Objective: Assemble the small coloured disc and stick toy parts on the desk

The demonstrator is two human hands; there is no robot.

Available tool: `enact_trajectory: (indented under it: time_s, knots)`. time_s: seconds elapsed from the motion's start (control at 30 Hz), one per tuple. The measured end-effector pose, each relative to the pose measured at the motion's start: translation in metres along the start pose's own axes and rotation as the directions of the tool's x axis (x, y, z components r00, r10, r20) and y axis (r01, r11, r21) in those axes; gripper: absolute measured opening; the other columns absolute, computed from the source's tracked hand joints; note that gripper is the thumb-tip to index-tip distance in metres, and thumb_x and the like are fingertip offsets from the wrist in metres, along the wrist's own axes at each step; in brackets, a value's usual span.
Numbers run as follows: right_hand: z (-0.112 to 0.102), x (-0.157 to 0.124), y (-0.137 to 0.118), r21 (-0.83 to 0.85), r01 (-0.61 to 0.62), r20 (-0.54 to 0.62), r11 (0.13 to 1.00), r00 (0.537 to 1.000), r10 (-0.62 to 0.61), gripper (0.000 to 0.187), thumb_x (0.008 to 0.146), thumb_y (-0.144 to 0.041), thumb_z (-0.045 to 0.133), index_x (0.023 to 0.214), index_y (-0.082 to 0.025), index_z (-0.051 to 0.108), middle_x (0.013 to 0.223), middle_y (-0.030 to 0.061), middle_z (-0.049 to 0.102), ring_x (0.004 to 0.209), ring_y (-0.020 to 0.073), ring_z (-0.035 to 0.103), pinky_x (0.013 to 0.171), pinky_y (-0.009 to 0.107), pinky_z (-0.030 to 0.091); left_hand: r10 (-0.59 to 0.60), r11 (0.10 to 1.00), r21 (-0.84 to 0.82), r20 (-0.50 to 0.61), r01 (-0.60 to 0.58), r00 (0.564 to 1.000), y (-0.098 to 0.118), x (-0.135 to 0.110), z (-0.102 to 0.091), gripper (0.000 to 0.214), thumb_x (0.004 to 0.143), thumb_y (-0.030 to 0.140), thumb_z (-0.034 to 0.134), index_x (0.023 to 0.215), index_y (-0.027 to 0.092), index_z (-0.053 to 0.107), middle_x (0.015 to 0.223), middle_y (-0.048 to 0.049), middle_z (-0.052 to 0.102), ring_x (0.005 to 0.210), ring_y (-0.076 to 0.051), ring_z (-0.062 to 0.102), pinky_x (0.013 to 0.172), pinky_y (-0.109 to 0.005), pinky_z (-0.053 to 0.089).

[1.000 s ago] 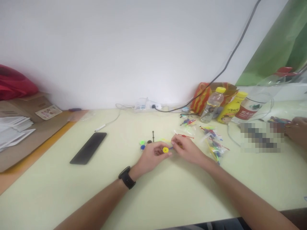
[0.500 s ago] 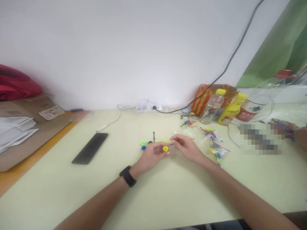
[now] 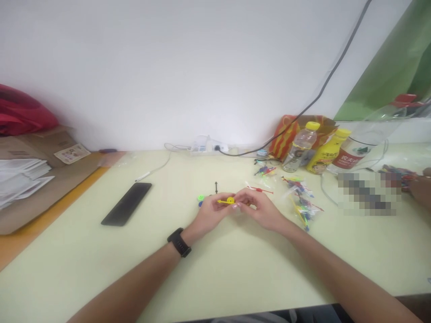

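Observation:
My left hand [image 3: 210, 214], with a black watch on its wrist, and my right hand [image 3: 261, 207] meet over the middle of the pale table [image 3: 235, 269]. Between their fingertips they pinch a small yellow wheel on a thin yellow rod [image 3: 228, 200]. Just left of my left hand lie a green disc [image 3: 200, 197], a blue disc partly hidden by the fingers, and a short black pin [image 3: 216, 186]. A red stick [image 3: 260, 190] lies just beyond my right hand.
A black phone [image 3: 127, 209] lies to the left. Clear bags of coloured plastic sticks [image 3: 301, 202] sit right of my hands. Bottles [image 3: 299, 151] and a power strip [image 3: 207, 146] stand by the wall. Cardboard boxes [image 3: 37, 148] are at far left. Another person's hand [image 3: 420, 188] is at the right edge.
The yellow wheel has gone from lying at my left fingertips to sitting on a yellow rod held between both hands, which have closed together and risen slightly.

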State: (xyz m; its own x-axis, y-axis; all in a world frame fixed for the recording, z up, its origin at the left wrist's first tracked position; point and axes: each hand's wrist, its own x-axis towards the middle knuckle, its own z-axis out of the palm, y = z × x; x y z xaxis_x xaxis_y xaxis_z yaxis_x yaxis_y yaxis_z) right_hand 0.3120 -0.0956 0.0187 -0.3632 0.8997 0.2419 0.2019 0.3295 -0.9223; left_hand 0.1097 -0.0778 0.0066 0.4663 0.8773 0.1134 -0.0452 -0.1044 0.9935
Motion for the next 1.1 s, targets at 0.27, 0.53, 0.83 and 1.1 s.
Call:
enact_trajectory:
  time_s: [0.27,0.53,0.83,1.1]
  knots:
    - [-0.001,-0.001,0.000,-0.095,0.070,-0.004,0.993,0.998,-0.070,0.007,0.097,-0.027,0.059,0.099,-0.022,0.063,0.094,0.0043,0.072,0.088,0.0194,0.067,0.076,0.032,0.052,0.060,0.996,0.063,0.072,-0.065,0.996,0.002,-0.002,0.003,0.031,0.096,0.036,0.069,0.121,0.019,0.075,0.127,-0.0112,0.074,0.119,-0.028,0.069,0.103,-0.041,0.056]
    - [-0.003,-0.005,0.002,-0.278,0.097,0.041,0.956,0.995,-0.089,0.010,0.100,-0.029,0.054,0.099,-0.023,0.062,0.088,0.0027,0.070,0.076,0.0175,0.062,0.065,0.029,0.046,0.127,0.964,0.234,0.023,-0.128,0.992,0.003,-0.004,-0.003,0.029,0.095,0.037,0.068,0.117,0.018,0.075,0.119,-0.0113,0.076,0.109,-0.027,0.072,0.099,-0.041,0.059]
    - [-0.005,-0.005,-0.002,-0.252,0.103,0.019,0.962,0.995,-0.102,0.012,0.099,-0.031,0.055,0.100,-0.023,0.063,0.088,0.0037,0.070,0.078,0.0183,0.062,0.069,0.030,0.049,0.128,0.953,0.271,0.048,-0.136,0.991,0.008,-0.005,-0.005,0.022,0.097,0.037,0.065,0.107,0.018,0.073,0.104,-0.0082,0.078,0.098,-0.022,0.073,0.090,-0.035,0.060]
    - [-0.011,0.002,-0.003,-0.124,0.029,-0.076,0.992,0.996,-0.039,0.017,0.095,-0.037,0.062,0.102,-0.022,0.063,0.083,0.0021,0.066,0.075,0.0172,0.061,0.066,0.030,0.051,-0.017,1.000,0.002,0.065,0.017,0.998,0.010,-0.002,-0.011,0.032,0.095,0.043,0.068,0.111,0.017,0.079,0.112,-0.0114,0.077,0.102,-0.027,0.073,0.096,-0.043,0.058]
